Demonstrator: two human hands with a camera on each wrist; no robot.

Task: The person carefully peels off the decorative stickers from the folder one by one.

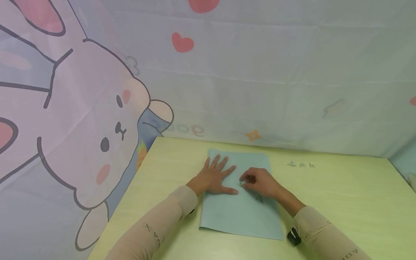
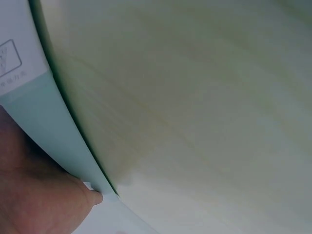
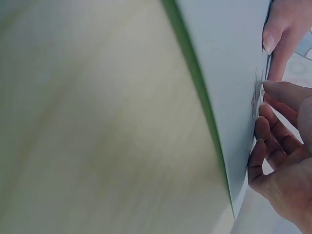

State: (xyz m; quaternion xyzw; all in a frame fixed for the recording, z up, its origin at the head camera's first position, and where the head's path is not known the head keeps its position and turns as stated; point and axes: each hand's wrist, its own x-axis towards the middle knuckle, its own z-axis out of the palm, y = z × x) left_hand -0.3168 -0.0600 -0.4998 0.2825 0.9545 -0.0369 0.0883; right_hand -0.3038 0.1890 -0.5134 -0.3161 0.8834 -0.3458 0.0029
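Your L hand lies flat on the pale blue-green sheet, fingers spread, gripping nothing, just pressing it to the yellow-green table. Your R hand is curled nearly closed over mid-sheet, w/ thumb + index tips pinching what looks like a small dark-green pc; too tiny to ID, & can't tell how firm the hold is. R wrist view shows the tips right down at the sheet surface. A second dark-green bit sits on the sheet nearer you, just below the R hand, approx. Three similar small pcs lie in a row on the table, to the R of the sheet near its far end. Step in hand, as I judge it: placing or adjusting that pc on the sheet. Next move prob. calls for a light, exact touch: settle the pc flat, then ease the tips apart w/o dragging it or nudging the nearer bit. L hand's pressure matters, b/c a sheet slip would spoil the spacing.
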